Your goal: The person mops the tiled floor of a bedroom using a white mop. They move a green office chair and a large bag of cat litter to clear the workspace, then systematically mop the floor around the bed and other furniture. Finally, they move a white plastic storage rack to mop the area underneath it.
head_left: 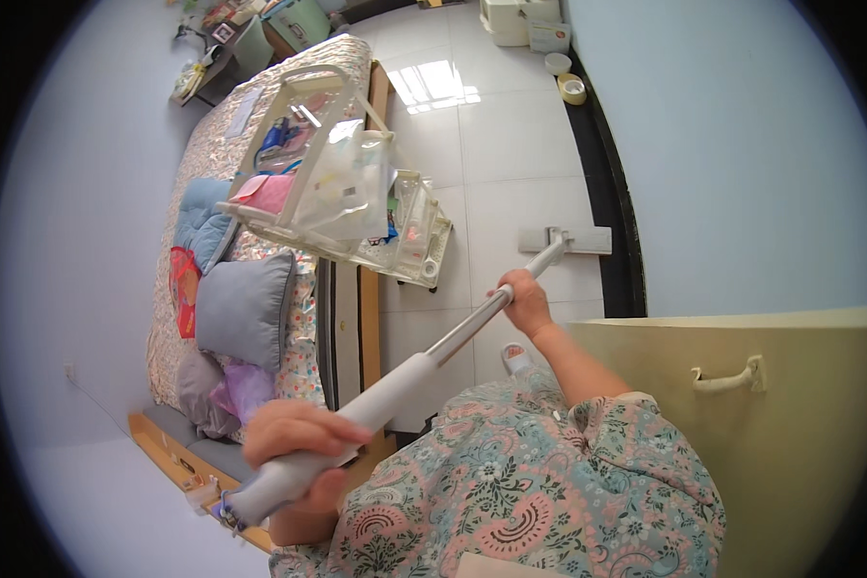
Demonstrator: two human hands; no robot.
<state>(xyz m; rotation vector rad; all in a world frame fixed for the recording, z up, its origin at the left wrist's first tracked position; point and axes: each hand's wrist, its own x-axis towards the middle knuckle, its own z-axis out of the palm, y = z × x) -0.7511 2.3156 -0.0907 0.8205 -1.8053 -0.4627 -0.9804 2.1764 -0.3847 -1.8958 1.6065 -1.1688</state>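
A flat mop with a white and silver pole runs slantwise across the view, from lower left to upper right. My left hand is wrapped round the thick grip near its top end. Further down, my right hand closes round the thin part of the pole. The rectangular mop head lies flat on the pale tiled floor, its right end at the black skirting. The underside of its pad is hidden.
Left of the mop stands a white rolling cart full of items, beside a bed with grey cushions. At the right is a cream door with a handle. Tape rolls and boxes line the far wall.
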